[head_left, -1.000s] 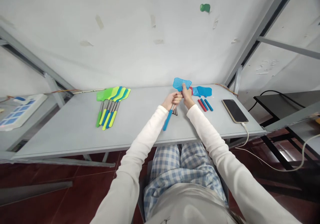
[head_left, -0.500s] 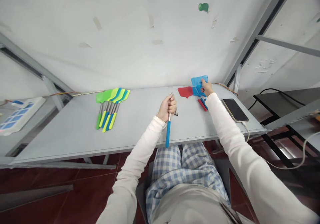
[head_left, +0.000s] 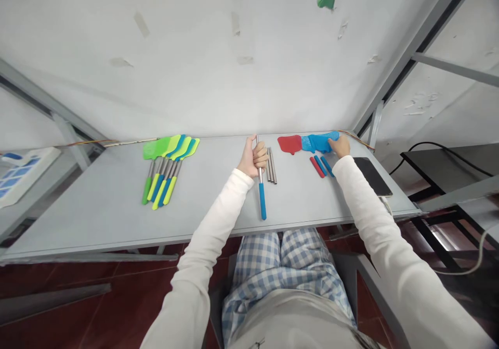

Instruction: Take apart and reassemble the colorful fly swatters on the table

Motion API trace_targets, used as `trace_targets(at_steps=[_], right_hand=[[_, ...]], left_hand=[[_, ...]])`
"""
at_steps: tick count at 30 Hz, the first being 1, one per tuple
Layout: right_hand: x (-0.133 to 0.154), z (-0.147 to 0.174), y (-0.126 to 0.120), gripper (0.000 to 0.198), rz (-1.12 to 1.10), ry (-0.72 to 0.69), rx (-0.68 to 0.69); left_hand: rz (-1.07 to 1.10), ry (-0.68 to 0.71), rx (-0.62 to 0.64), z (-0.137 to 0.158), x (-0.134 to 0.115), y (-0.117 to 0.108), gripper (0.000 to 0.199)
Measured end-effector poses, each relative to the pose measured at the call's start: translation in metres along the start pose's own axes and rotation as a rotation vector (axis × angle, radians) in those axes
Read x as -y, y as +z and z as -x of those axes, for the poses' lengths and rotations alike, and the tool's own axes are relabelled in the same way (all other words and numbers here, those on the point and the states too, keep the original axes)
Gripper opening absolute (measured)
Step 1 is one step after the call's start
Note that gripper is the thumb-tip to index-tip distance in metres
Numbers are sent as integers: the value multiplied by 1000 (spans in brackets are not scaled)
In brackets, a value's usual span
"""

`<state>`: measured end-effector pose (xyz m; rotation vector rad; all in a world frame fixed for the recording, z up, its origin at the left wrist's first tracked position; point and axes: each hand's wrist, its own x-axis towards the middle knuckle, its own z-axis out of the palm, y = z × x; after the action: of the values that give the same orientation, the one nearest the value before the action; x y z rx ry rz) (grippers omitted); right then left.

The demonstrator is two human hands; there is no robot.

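My left hand is wrapped around a metal rod with a blue handle, held upright in the fist with the handle toward me. Just right of it lie several loose metal tubes. At the back right, my right hand has its fingers closed on the edge of a blue fly swatter head. That head overlaps another blue swatter head, and a red swatter head lies at their left. Below them are a red handle grip and two blue handle grips.
Several assembled green, yellow and blue fly swatters lie fanned out on the left of the grey table. A phone with a white cable is partly behind my right forearm. A power strip sits at far left.
My right hand has lowered the blue swatter head and moved right, so it rests against the other heads. My left hand has shifted slightly left with the rod, exposing the tubes.
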<state>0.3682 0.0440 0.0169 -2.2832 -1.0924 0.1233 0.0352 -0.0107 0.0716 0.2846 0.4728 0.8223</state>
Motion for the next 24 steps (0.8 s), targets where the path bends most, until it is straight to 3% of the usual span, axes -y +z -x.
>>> trace_targets(at_steps=[3, 6, 7, 9, 12, 14, 17, 20, 24], right_hand=[[6, 12, 1, 49, 111, 59, -57], [19, 48, -5, 42, 69, -70, -133], [25, 67, -9, 33, -26, -154, -79], [36, 112, -18, 32, -333, -317, 248], [48, 180, -29, 51, -650, -493, 902], [52, 210, -32, 50, -725, -559, 1130], [53, 225, -28, 46, -824, -546, 1129], [52, 219, -23, 47, -879, -534, 1072], [58, 207, -30, 49, -897, -513, 980]], left_hand=[[11, 17, -30, -3, -3, 11, 54], [35, 64, -70, -6, -3, 20, 51], [43, 89, -79, -8, -4, 22, 50], [59, 149, -93, -11, -6, 26, 48], [67, 260, -100, -13, -12, 29, 48], [44, 322, -82, -11, -17, 31, 48], [-47, 345, 4, 0, -23, 35, 48], [-165, 304, 102, 14, -21, 41, 45], [-249, 273, 103, 24, -8, 41, 49]])
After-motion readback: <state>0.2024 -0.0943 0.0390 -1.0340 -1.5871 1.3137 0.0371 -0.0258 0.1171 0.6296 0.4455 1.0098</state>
